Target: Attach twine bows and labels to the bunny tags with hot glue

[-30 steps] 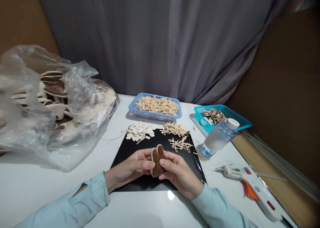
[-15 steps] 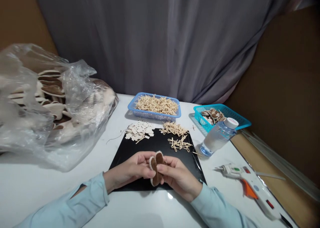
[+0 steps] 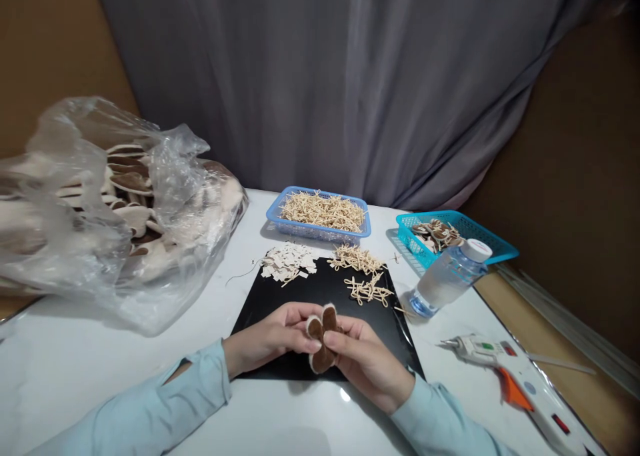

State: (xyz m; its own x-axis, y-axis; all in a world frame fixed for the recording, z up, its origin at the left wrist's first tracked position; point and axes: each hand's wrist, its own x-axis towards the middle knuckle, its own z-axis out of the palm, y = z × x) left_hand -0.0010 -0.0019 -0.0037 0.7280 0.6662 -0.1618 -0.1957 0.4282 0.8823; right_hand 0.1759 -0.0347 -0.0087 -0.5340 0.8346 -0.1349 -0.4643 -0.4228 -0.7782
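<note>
Between both hands, above the black mat [image 3: 280, 309], is a small brown plush piece [image 3: 324, 357] with pale fuzzy edges and two rounded ear-like lobes pointing up. My left hand [image 3: 285, 336] pinches its left side with thumb and fingers. My right hand [image 3: 367, 356] grips it from the right, thumb pressed on its front. The fingers behind the piece are partly hidden. Beyond the hands on the mat lie a pile of small white pieces [image 3: 289, 263] and two heaps of knotted cream cord loops [image 3: 369, 289].
A blue basket [image 3: 320, 231] of cord loops stands at the back. On the right are a turquoise basket [image 3: 500, 251] with brown pieces, a tilted clear bottle [image 3: 447, 279] and a white glue gun [image 3: 525, 383]. A large plastic bag [image 3: 185, 243] of brown-and-cream plush pieces fills the left.
The whole view has shifted slightly, so things appear a little further right. Both hands keep hold of the plush piece, whose two lobes now stand slightly more spread.
</note>
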